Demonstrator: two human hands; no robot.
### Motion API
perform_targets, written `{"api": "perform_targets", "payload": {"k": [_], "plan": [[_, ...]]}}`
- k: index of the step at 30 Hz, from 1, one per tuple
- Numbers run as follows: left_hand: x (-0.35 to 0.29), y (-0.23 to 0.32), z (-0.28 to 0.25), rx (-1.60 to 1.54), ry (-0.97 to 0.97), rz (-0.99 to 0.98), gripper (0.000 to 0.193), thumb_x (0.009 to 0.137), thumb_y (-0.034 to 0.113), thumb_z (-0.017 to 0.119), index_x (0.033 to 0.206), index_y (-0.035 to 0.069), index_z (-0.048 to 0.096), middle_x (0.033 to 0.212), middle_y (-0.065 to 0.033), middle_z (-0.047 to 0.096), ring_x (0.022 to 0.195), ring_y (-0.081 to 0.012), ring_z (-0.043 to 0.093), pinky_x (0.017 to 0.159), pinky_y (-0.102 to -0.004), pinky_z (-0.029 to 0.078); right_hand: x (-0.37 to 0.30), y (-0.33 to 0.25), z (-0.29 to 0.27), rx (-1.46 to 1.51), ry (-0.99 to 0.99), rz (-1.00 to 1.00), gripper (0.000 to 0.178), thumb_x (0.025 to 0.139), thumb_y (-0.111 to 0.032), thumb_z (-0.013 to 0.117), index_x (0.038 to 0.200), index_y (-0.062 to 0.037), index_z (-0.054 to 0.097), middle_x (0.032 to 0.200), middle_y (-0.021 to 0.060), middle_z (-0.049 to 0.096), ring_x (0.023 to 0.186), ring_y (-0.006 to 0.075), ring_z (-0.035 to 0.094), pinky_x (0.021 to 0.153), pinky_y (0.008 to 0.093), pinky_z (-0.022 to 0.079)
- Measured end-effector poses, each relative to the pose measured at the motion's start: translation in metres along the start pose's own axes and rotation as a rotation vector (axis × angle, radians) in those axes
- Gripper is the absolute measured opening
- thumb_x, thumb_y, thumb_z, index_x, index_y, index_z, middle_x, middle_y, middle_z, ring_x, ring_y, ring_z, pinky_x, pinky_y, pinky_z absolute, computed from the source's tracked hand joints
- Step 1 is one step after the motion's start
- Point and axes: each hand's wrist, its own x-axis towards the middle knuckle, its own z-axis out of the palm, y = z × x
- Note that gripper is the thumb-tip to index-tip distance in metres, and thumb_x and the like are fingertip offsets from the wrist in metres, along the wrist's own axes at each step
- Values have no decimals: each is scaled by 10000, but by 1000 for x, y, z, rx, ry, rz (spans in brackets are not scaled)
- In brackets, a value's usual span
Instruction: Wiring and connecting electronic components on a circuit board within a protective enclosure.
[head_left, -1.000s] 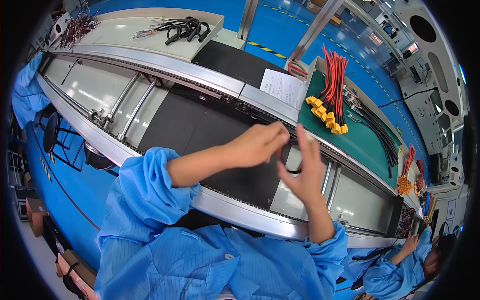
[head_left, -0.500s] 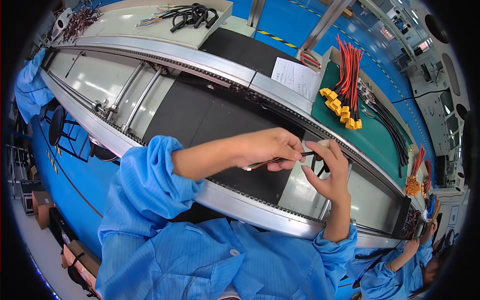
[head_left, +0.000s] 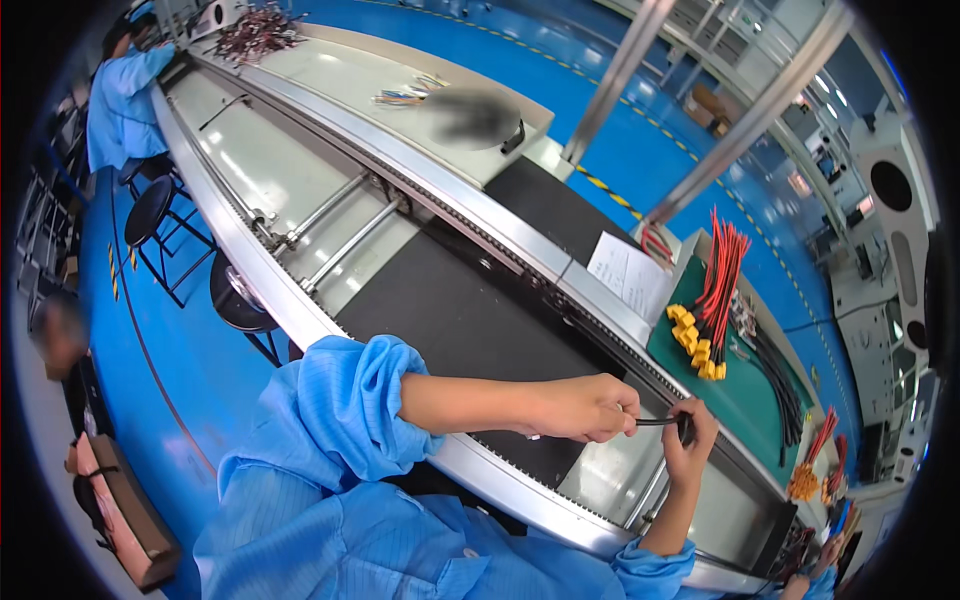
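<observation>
A black cable point(head_left: 654, 422) stretches between my two hands above the conveyor. My left hand point(head_left: 588, 408) is closed around one end of it, with a small white tip showing beneath the palm. My right hand point(head_left: 688, 448) grips the other part, where the cable bends into a small dark loop between thumb and fingers. Most of the cable inside each fist is hidden.
The conveyor's metal rail point(head_left: 500, 225) runs diagonally past my hands. Beyond it, red wires with yellow connectors point(head_left: 700, 345) lie on a green mat point(head_left: 760, 400), beside black cables point(head_left: 775, 375) and paper sheets point(head_left: 630, 275). Stools point(head_left: 150, 215) stand at the left.
My view has swung toward the left and up. My left fingers have closed more fully over the cable's end, and the right fingers have drawn together. The cable now looks straighter between the hands.
</observation>
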Motion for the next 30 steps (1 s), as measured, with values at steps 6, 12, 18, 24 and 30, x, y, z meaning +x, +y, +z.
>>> {"api": "perform_targets", "payload": {"k": [6, 12, 18, 24, 30], "plan": [[-40, 60, -38, 42, 329, 292, 195, 895, 158, 498, 1023, 11, 504, 595, -14, 511, 438, -66, 427, 382, -183, 306, 2, -12, 14, 304, 242, 246, 84, 796, -54, 553, 823, -3, 614, 763, 75, 547, 586, 144, 467, 561, 236, 422], [-69, 127, -143, 532, 754, 691, 128, 873, 39, 481, 1001, 38, 498, 750, -48, 572, 641, -99, 507, 589, -211, 403, 3, -21, 18, 9, 86, 154, 101, 810, 7, 526, 830, 25, 623, 746, 79, 553, 596, 139, 475, 545, 212, 428], [-76, 132, -256, 1598, 1155, 277, 73, 834, 51, 549, 904, 67, 561, 833, -39, 636, 662, -202, 580, 644, -304, 452, 3, -14, 21, -74, 33, 153, 101, 822, 5, 520, 811, 5, 620, 732, 63, 538, 584, 131, 461, 562, 219, 406], [-69, 89, -343, 2017, 1268, 283, 137, 708, 49, 493, 807, 86, 580, 868, -81, 584, 861, -306, 535, 788, -404, 403, -1, -18, 2, -317, 108, -87, 112, 769, 49, 536, 814, -5, 622, 719, 61, 557, 609, 160, 444, 568, 235, 373], [-87, 76, -375, 2047, 1420, 108, 541, 621, -32, 491, 1142, 114, 517, 1281, -126, 469, 1201, -339, 408, 1006, -447, 293, 30, 56, -83, -621, 259, 107, 97, 824, -66, 554, 813, 6, 618, 661, 44, 580, 554, 150, 498, 537, 261, 409]]}}
